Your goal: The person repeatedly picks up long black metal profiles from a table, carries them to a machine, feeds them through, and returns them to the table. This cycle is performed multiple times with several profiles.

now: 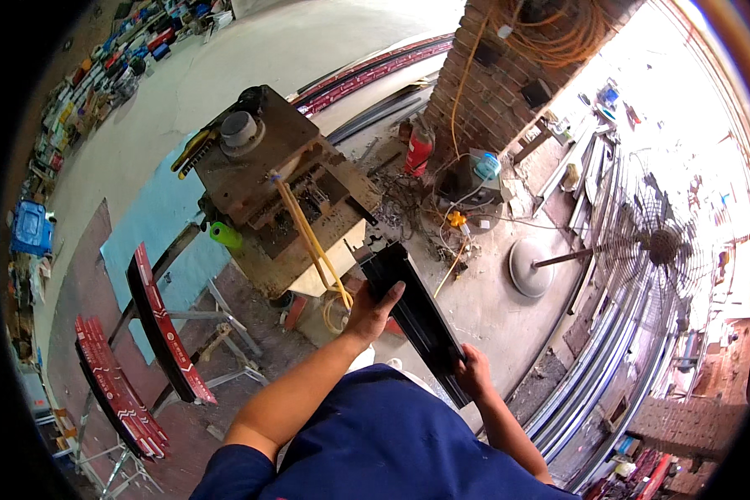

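Black channel [423, 323] in 2 grips [373, 313]

Pale concrete floor [308, 50] extends across the far side of the workshop and becomes dark and stained at near left. A brick pillar [493, 98] rises right of centre. A metal-topped workbench [290, 125] stands left of centre; a pedestal fan [662, 247] occupies the right. Strong light enters at far right, apparently through an opening obscured by glare.
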Demonstrator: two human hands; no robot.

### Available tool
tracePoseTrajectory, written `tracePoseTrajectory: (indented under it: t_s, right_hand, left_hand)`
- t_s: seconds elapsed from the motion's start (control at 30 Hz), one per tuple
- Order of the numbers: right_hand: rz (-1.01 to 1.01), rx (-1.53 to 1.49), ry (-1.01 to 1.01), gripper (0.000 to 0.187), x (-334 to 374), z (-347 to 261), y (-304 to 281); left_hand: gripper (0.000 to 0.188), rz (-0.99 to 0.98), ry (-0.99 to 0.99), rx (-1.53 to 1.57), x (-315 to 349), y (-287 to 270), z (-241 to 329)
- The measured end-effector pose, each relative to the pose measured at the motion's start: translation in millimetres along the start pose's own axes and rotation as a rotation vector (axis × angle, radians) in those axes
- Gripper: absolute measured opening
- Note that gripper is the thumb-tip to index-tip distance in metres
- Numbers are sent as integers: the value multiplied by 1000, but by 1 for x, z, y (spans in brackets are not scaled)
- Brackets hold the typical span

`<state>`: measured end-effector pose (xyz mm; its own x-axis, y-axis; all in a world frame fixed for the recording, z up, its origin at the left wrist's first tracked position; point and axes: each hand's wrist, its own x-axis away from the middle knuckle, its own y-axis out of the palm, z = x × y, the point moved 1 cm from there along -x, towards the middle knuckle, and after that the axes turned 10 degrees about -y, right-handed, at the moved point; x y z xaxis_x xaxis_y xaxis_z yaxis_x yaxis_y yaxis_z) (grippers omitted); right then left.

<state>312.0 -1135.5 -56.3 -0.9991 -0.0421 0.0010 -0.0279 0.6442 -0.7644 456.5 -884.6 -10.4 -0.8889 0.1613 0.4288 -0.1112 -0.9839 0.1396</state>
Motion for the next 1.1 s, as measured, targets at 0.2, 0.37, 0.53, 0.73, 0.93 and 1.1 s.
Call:
tracePoseTrajectory:
  t_s: [0.2,0.37,0.53,0.73,0.93,1.1]
  right_hand:
    - [-132,123,58,20,-74,-14,-2]
    - [-219,243,129,24,-127,-35,1]
    - [-180,259,134,33,-158,-57,6]
    - [-285,318,209,26,-167,-48,4]
    - [-347,381,161,27,-197,-74,5]
    - [-320,399,127,41,-200,-78,2]
  left_hand:
    - [72,113,-246,102,-54,-34,-1]
    - [89,285,-267,50,-92,-51,3]
    - [105,327,-314,64,-128,-66,-14]
    - [111,261,-349,74,-131,-62,5]
    - [110,414,-310,-14,-165,-76,-27]
    - [110,313,-346,-89,-157,-80,-3]
